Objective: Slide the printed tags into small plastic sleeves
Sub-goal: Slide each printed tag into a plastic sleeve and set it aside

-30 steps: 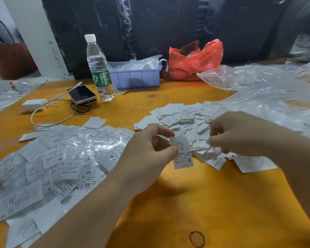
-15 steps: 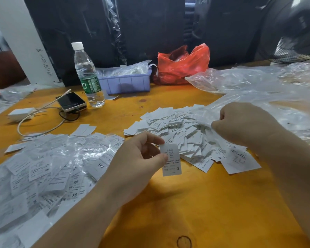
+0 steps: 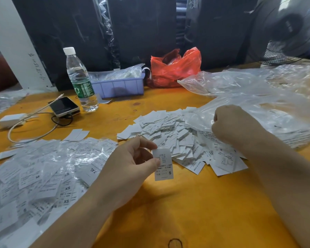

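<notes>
Two bare forearms enter from the lower frame edge, sleeveless as far as visible; left hand (image 3: 132,163) and right hand (image 3: 234,124) carry no rings, watch or gloves.

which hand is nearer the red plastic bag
Right. The right hand is curled at the edge of the clear plastic, just in front of the red plastic bag. The left hand sits lower and nearer the person, pinching a tag.
</notes>
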